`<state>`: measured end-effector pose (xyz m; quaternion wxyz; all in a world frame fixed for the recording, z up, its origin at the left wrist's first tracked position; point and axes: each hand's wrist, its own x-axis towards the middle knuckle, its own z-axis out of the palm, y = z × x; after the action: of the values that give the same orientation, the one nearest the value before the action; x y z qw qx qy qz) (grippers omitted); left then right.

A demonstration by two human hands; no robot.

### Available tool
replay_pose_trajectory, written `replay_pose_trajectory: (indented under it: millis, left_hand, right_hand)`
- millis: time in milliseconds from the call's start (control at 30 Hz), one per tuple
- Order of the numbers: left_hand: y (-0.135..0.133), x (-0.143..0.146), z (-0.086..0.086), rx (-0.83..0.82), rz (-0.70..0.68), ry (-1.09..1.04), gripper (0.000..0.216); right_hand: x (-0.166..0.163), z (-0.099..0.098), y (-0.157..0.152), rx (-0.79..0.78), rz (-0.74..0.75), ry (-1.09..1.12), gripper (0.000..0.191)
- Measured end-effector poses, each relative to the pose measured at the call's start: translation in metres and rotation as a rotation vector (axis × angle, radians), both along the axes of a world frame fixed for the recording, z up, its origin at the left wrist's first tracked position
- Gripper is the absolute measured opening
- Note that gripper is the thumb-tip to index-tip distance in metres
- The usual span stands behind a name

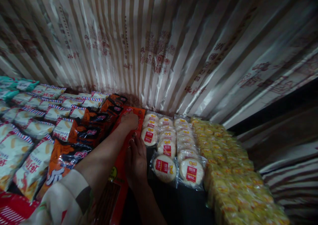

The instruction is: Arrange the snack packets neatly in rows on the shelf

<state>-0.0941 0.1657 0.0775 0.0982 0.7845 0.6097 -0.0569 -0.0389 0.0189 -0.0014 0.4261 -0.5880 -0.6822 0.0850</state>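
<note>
Orange-red packet (121, 165), yellow-green label (113, 173), brown sticks (107, 199)

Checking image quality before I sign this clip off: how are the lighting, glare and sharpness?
Head view: dim overall, dark in the upper right corner; head view: glare streaks the striped sheet, with small glints on the yellow packets; head view: left hand and right hand look soft, fine detail lost.
</note>
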Motion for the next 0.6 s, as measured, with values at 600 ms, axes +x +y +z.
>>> replay_pose_trajectory:
  millis: [600]
  left_hand:
    - [-0.08,-0.008,0.022,0.243,0.149,-0.243,0.024]
  right_hand:
    - [0.005,-0.009,0.004,0.036,0.045,0.056,0.038]
